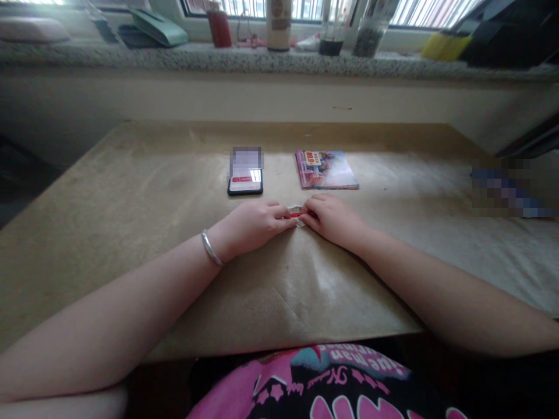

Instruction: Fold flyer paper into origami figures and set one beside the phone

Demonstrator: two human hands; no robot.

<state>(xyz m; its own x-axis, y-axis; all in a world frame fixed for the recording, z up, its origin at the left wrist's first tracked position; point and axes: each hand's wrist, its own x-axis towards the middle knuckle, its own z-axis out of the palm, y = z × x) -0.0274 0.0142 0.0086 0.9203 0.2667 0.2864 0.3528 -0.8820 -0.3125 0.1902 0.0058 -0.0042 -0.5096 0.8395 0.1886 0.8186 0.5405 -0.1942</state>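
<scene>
A seated person's two bare hands meet at the middle of a table covered in brown kraft paper (131, 192). The left hand (251, 224), with a silver bangle (211, 249) on its wrist, and the right hand (332, 218) each pinch one end of a small red-and-white strip (296, 212). The strip lies low on the paper between them, its long axis running left to right, and both hands are equally near it. Just beyond it lie a black-cased phone (245, 181) and a colourful glossy booklet (325, 169).

A paper-covered counter (131, 192) stands below a speckled stone windowsill (244, 58); daylight enters through the barred window (305, 7).
</scene>
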